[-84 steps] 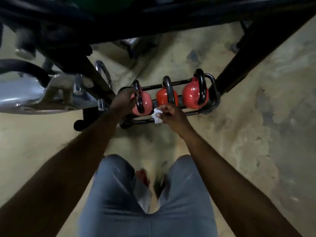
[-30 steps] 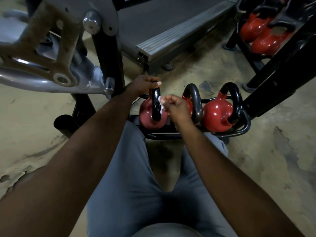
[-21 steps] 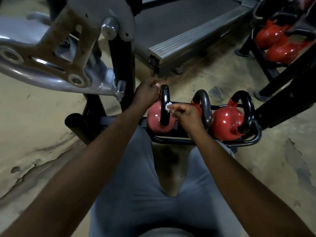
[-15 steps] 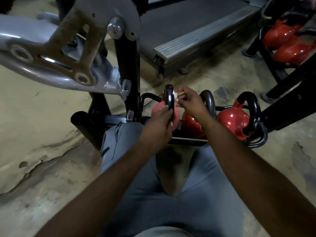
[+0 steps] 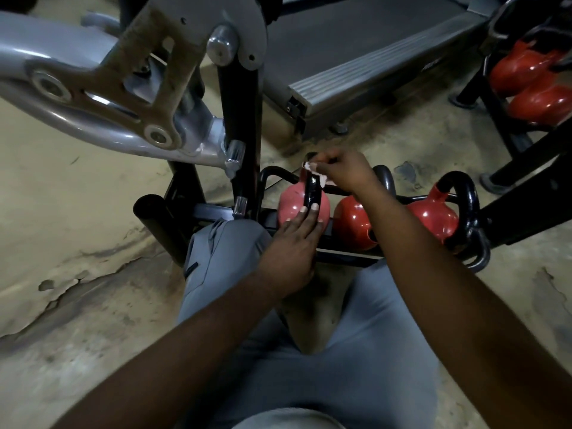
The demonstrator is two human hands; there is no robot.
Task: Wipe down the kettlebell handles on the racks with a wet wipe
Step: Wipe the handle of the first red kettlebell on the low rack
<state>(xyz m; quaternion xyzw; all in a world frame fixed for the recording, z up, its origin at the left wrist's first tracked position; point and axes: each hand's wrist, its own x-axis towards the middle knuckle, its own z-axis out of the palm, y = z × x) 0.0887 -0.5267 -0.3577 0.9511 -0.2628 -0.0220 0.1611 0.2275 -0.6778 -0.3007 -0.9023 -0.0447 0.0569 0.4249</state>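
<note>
Glossy red kettlebell, black shiny handle; rough cracked concrete floor; brushed grey metal frame.

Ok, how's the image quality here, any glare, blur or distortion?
Head view: dim, warm light; small glare spots on the right kettlebell and the silver machine arm; wide-angle bending toward the edges; forearms at the bottom look soft; the wet wipe in the right hand is small but readable.

Three kettlebells sit on rack (treadmill behind).
</note>
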